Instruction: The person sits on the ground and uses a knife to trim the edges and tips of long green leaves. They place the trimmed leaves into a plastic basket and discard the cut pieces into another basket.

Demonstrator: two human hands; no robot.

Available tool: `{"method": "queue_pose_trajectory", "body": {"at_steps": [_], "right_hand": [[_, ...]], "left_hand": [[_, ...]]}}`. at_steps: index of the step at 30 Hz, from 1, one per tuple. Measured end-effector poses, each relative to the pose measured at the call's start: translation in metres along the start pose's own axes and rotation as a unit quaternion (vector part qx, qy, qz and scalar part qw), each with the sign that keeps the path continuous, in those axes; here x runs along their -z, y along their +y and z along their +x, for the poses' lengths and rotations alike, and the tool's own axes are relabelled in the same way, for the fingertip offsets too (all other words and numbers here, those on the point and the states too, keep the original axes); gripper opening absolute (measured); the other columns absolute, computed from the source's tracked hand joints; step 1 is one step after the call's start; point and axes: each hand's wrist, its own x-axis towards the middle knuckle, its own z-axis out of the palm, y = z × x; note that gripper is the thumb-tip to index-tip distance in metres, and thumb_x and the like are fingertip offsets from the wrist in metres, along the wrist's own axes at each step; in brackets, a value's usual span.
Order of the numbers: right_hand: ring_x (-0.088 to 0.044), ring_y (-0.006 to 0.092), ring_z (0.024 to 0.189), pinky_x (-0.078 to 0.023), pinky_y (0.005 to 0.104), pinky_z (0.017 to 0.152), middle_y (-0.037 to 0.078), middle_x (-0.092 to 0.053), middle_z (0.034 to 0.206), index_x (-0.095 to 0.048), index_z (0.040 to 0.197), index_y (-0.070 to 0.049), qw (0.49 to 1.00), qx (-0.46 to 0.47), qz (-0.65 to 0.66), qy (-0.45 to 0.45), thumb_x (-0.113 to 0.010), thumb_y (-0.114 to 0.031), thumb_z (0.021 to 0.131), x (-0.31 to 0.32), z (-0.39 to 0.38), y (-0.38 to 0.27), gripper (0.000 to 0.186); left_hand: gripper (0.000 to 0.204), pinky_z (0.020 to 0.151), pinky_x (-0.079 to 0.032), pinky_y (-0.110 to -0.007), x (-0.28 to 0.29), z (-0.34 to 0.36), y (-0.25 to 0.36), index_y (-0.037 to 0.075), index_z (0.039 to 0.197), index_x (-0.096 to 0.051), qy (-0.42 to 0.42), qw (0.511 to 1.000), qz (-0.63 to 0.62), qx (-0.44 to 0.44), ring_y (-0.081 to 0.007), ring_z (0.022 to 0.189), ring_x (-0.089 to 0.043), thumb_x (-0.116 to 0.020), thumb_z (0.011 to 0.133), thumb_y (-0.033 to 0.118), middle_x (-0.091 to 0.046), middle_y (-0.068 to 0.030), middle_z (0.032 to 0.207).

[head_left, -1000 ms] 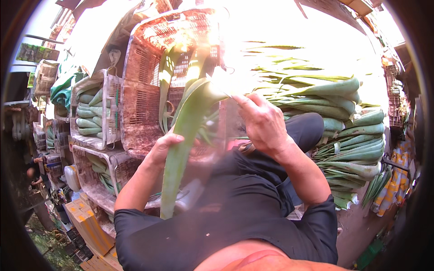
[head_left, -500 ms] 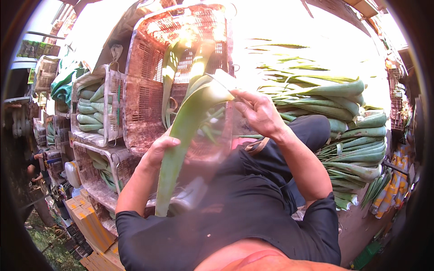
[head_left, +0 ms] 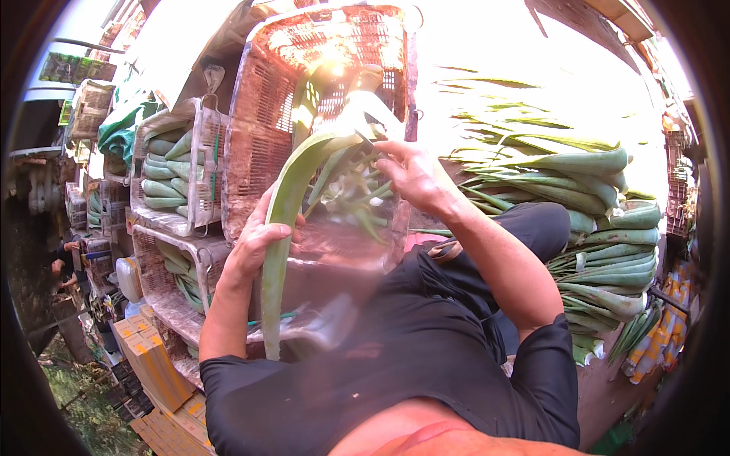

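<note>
My left hand grips a long, bent aloe leaf that arches toward the upper middle. My right hand is closed on a knife held at the leaf's upper end, which glares white. Below and behind the leaf, a grimy reddish plastic crate holds more leaves and pale trimmings, partly washed out by sunlight.
Tall stacks of aloe leaves lie at my right beside my bent knee. Stacked crates with leaves, cardboard boxes and a green cloth stand at my left. A co-worker is at the far left.
My right hand has moved slightly up and left with the knife. My left hand has shifted left, its fingers now showing round the leaf. The crate appears further right in view.
</note>
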Motion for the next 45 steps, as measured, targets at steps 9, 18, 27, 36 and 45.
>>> {"method": "queue_pose_trajectory", "body": {"at_steps": [9, 18, 27, 36, 45], "right_hand": [[-0.049, 0.0063, 0.056, -0.04, 0.0217, 0.047, -0.002, -0.055, 0.071, -0.057, 0.123, -0.002, 0.938, -0.207, 0.253, -0.114, -0.054, -0.02, 0.09, -0.044, -0.026, 0.023, 0.038], [-0.057, 0.0101, 0.072, -0.052, 0.0244, 0.061, 0.006, -0.056, 0.095, -0.037, 0.141, -0.004, 0.963, -0.038, 0.256, 0.076, -0.055, -0.004, 0.091, -0.026, -0.054, 0.013, 0.053], [-0.049, 0.0349, 0.123, -0.039, 0.0382, 0.101, 0.025, -0.051, 0.13, -0.039, 0.138, -0.002, 0.986, 0.029, 0.143, 0.079, -0.057, -0.004, 0.087, -0.063, -0.031, 0.0, 0.054], [-0.058, 0.0196, 0.102, -0.05, 0.0316, 0.085, 0.016, -0.05, 0.127, -0.03, 0.144, -0.004, 0.916, 0.205, 0.244, 0.243, -0.05, -0.004, 0.093, -0.056, -0.026, -0.015, 0.055], [-0.051, 0.0067, 0.051, -0.043, 0.0203, 0.046, 0.0, -0.055, 0.067, -0.049, 0.117, 0.0, 0.903, -0.108, 0.372, 0.187, -0.063, -0.005, 0.085, 0.001, -0.072, 0.046, 0.036]], "left_hand": [[0.072, 0.066, -0.055, -0.03, 0.012, -0.003, 0.05, 0.005, 0.141, -0.033, 0.08, 0.971, 0.071, -0.215, -0.0176, 0.078, -0.06, -0.062, 0.076, 0.017, -0.056, -0.0156, 0.105], [0.039, 0.087, -0.05, -0.043, 0.089, -0.029, 0.094, 0.005, 0.129, -0.048, 0.246, 0.875, -0.082, -0.409, -0.0225, 0.107, -0.059, -0.056, 0.094, 0.021, -0.058, -0.0081, 0.121], [0.04, 0.086, -0.05, -0.041, 0.081, 0.001, 0.037, 0.01, 0.129, -0.049, 0.272, 0.832, -0.154, -0.459, -0.0215, 0.107, -0.058, -0.058, 0.093, 0.026, -0.058, -0.0058, 0.119], [0.043, 0.093, -0.048, -0.046, 0.077, -0.007, 0.057, 0.006, 0.13, -0.049, 0.267, 0.808, -0.157, -0.501, -0.0258, 0.113, -0.056, -0.058, 0.093, 0.026, -0.057, -0.0102, 0.125], [0.039, 0.082, -0.053, -0.039, 0.058, 0.011, 0.079, 0.009, 0.126, -0.052, 0.212, 0.841, -0.174, -0.467, -0.022, 0.104, -0.06, -0.059, 0.093, 0.027, -0.06, -0.0061, 0.117]]}}
